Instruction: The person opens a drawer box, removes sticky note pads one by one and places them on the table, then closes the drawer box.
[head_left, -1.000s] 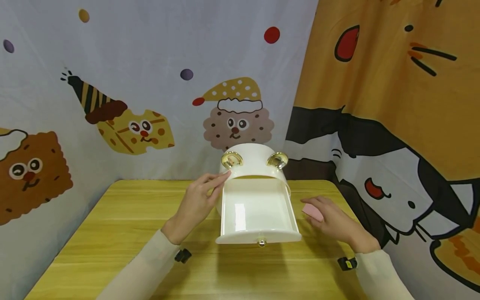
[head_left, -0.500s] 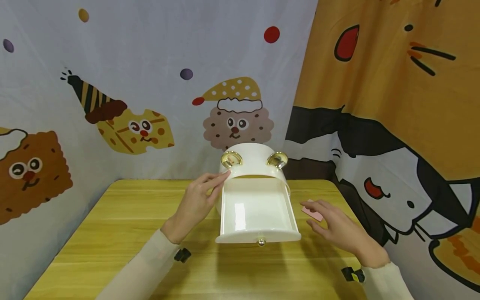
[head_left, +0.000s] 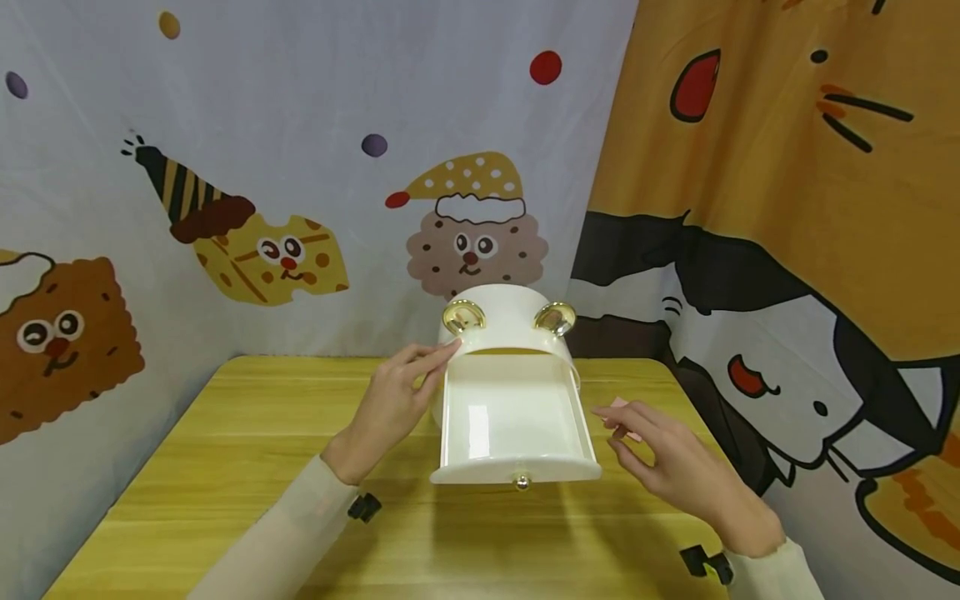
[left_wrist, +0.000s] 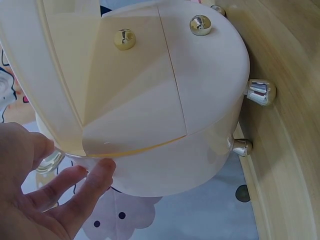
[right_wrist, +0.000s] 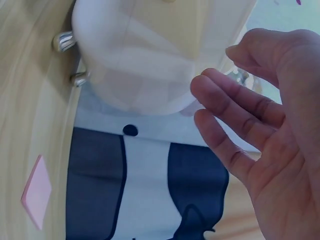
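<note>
A rounded white box (head_left: 502,310) with gold ear-shaped pieces stands on the table, its upper drawer (head_left: 480,473) pulled out toward me. My left hand (head_left: 390,400) touches the box's upper left edge with extended fingertips. In the left wrist view, those fingertips meet the white body (left_wrist: 170,167) beside the raised drawer. To the right of the drawer, my right hand (head_left: 675,454) hovers with loosely bent fingers and holds nothing. A thin, flat pink square (right_wrist: 37,192) lies on the table; in the head view the right fingers partly cover it.
Gold knobs (left_wrist: 125,39) dot the box's front, and short metallic feet (left_wrist: 261,92) hold it up. The wooden table (head_left: 270,433) ends at a printed cloth (head_left: 300,108) behind. An orange patterned curtain (head_left: 750,167) hangs close on the right.
My right hand has let go of the pink square, which now lies flat on the table. The hand has lifted off and shifted slightly toward the drawer. My left hand stays put.
</note>
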